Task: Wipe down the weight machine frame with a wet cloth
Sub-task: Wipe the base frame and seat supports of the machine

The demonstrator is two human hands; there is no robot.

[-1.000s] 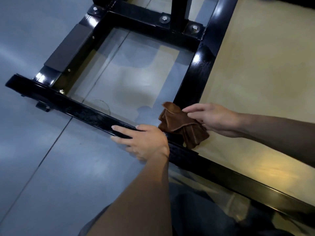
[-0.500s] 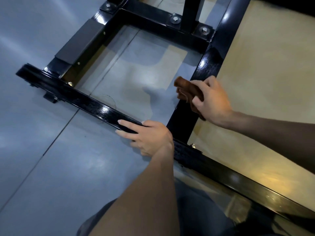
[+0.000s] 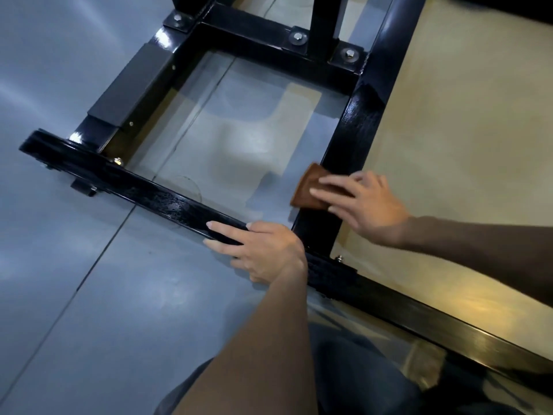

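Frame of the weight machine lies black and glossy on the grey floor. From the head view I see my right hand pressing the brown cloth flat on the side rail, fingers straight, while my left hand rests spread on the front bar.

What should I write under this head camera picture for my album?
Right hand presses a brown cloth on the black frame; left hand rests on it.

right hand | slid cloth back down side rail | fingers now flat
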